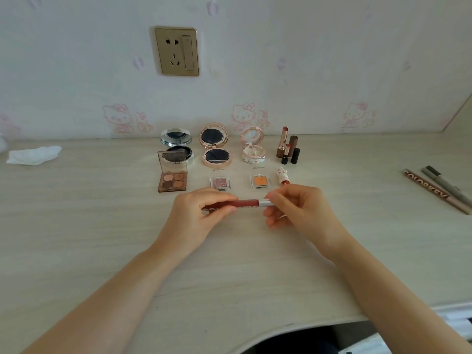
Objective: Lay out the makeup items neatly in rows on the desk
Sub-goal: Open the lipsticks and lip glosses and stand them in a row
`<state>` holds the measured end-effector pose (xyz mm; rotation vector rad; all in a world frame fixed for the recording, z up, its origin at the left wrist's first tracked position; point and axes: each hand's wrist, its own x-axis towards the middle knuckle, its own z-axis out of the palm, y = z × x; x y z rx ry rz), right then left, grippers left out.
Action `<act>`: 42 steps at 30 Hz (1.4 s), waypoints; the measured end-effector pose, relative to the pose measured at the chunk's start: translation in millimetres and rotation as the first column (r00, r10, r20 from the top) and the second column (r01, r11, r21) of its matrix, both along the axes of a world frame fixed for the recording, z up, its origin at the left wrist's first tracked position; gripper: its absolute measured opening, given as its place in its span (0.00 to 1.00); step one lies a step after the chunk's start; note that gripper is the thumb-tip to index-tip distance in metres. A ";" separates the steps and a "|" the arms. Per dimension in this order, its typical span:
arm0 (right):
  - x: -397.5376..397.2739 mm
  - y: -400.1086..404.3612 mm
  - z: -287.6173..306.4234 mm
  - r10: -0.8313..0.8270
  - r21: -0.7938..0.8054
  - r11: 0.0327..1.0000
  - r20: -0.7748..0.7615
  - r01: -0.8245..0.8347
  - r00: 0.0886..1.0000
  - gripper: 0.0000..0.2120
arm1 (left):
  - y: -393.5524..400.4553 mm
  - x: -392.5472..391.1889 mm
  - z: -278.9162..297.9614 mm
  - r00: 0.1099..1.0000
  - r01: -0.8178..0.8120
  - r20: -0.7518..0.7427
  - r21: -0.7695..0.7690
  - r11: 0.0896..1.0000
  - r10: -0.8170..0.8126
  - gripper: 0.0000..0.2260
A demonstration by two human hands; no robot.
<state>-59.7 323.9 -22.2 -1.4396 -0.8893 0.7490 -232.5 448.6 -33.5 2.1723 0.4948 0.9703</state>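
Over the middle of the desk I hold a reddish-brown lip gloss tube (246, 203) level. My left hand (201, 213) grips its body; my right hand (298, 208) pinches its silver cap end. Behind stand three open compacts in a row: silver (176, 144), rose-gold (215, 146) and white floral (253, 146). Right of them two open lipsticks (284, 141) stand with their caps. A nearer row holds a four-pan eyeshadow palette (172, 180), a pink single shadow (220, 182), an orange single shadow (259, 181) and a small lying lipstick (282, 176).
Two long makeup pens (439, 191) lie at the right side of the desk. A crumpled white tissue (33, 155) lies at the far left. The wall with a socket (176, 51) runs along the back. The desk's curved front edge (268, 335) is below my arms.
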 end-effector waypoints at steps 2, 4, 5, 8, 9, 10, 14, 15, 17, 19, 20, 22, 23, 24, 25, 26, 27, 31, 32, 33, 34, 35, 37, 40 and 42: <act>0.1 -0.3 -0.9 -0.004 0.045 0.999 0.064 0.001 0.998 0.04 | 0.7 -0.2 -0.3 1.000 -0.003 0.006 -0.010 1.000 0.004 0.08; 1.1 -0.7 0.5 0.000 0.078 0.997 0.143 -0.011 0.990 0.06 | 1.0 -0.2 -0.2 1.000 -0.006 0.020 -0.024 1.000 0.007 0.08; 1.5 -1.2 1.6 0.012 0.090 0.996 0.169 -0.027 0.986 0.07 | 1.0 -0.1 -0.1 1.000 -0.005 0.024 -0.031 0.999 0.006 0.08; 0.9 -2.6 2.9 0.035 0.119 0.991 0.154 -0.054 0.987 0.10 | 0.2 0.2 0.1 0.999 -0.011 0.032 -0.041 0.999 0.013 0.09; -0.1 -2.5 3.7 0.030 0.121 0.992 0.116 -0.044 0.993 0.09 | 0.0 0.1 0.0 0.999 -0.018 0.036 -0.043 0.999 0.020 0.10; -0.6 -2.1 3.6 0.021 0.122 0.992 0.069 -0.029 0.997 0.08 | -0.4 0.0 -0.1 0.999 -0.027 0.042 -0.051 0.998 0.029 0.11; -1.0 -2.4 5.2 -0.002 0.071 0.997 -0.027 0.004 1.000 0.09 | -0.9 -0.6 0.2 0.997 -0.050 0.053 -0.084 0.995 0.055 0.13; -0.9 -2.8 5.6 0.001 0.073 0.997 -0.012 -0.001 1.000 0.09 | -0.6 -0.6 0.5 0.997 -0.055 0.056 -0.084 0.995 0.059 0.14; -0.6 -4.1 5.7 0.013 0.100 0.995 0.032 -0.016 0.999 0.06 | 0.0 -0.6 1.4 0.995 -0.066 0.072 -0.096 0.993 0.073 0.14; -0.2 -4.6 6.7 0.026 0.129 0.991 0.070 -0.034 0.997 0.09 | 0.8 -0.4 1.9 0.992 -0.067 0.095 -0.113 0.991 0.078 0.13; 0.6 -4.4 6.4 0.030 0.140 0.989 0.085 -0.041 0.996 0.10 | 0.8 -0.3 2.0 0.992 -0.064 0.102 -0.119 0.991 0.076 0.12; 1.3 -4.2 6.3 0.015 0.145 0.989 0.088 -0.028 0.996 0.07 | 1.0 0.0 2.1 0.992 -0.057 0.102 -0.118 0.991 0.069 0.11; 0.6 -4.4 6.7 -0.003 0.132 0.991 0.074 -0.007 0.997 0.05 | 1.3 0.0 2.0 0.993 -0.056 0.096 -0.115 0.992 0.068 0.10; 0.7 -3.9 5.5 -0.026 0.111 0.994 0.063 0.019 0.998 0.06 | 1.5 0.0 1.7 0.994 -0.056 0.092 -0.115 0.992 0.067 0.10; 0.6 -3.6 4.3 -0.042 0.082 0.996 0.068 0.037 0.997 0.08 | 1.6 -0.4 1.4 0.994 -0.058 0.089 -0.114 0.992 0.068 0.09; 1.1 -3.0 2.5 -0.049 0.061 0.997 0.092 0.043 0.995 0.10 | 1.7 -0.6 1.2 0.994 -0.061 0.087 -0.112 0.992 0.071 0.09; 0.8 -2.7 1.8 -0.047 0.050 0.998 0.117 0.041 0.992 0.09 | 2.1 -0.9 1.0 0.994 -0.063 0.085 -0.106 0.992 0.073 0.09; 2.2 -3.1 2.8 -0.008 0.111 0.994 0.152 -0.009 0.988 0.06 | 3.3 -0.9 1.4 0.993 -0.053 0.100 -0.104 0.993 0.063 0.08; 3.0 -3.3 3.5 0.005 0.124 0.992 0.156 -0.025 0.988 0.08 | 3.7 -1.1 1.3 0.993 -0.049 0.104 -0.105 0.993 0.060 0.08; 3.0 -3.6 4.1 0.018 0.135 0.990 0.146 -0.038 0.989 0.08 | 4.0 -1.2 1.3 0.993 -0.047 0.104 -0.105 0.993 0.058 0.08; 2.9 -3.9 4.3 0.027 0.146 0.988 0.119 -0.045 0.993 0.08 | 3.9 -1.2 1.2 0.993 -0.045 0.102 -0.104 0.994 0.056 0.08; 2.0 -4.2 4.6 0.031 0.150 0.988 0.076 -0.042 0.997 0.06 | 3.8 -1.2 1.0 0.994 -0.043 0.099 -0.099 0.994 0.053 0.08; 0.1 -4.0 5.4 0.026 0.113 0.993 0.007 -0.027 1.000 0.05 | 3.5 -0.9 0.7 0.995 -0.043 0.091 -0.079 0.996 0.050 0.08; 0.0 -2.5 4.3 0.047 0.040 0.998 0.010 -0.048 0.999 0.11 | 3.7 -1.1 0.6 0.995 -0.056 0.085 -0.062 0.996 0.061 0.08; 0.2 -1.7 3.3 0.034 0.053 0.998 0.036 -0.036 0.999 0.08 | 3.6 -1.3 0.6 0.995 -0.049 0.088 -0.076 0.996 0.056 0.08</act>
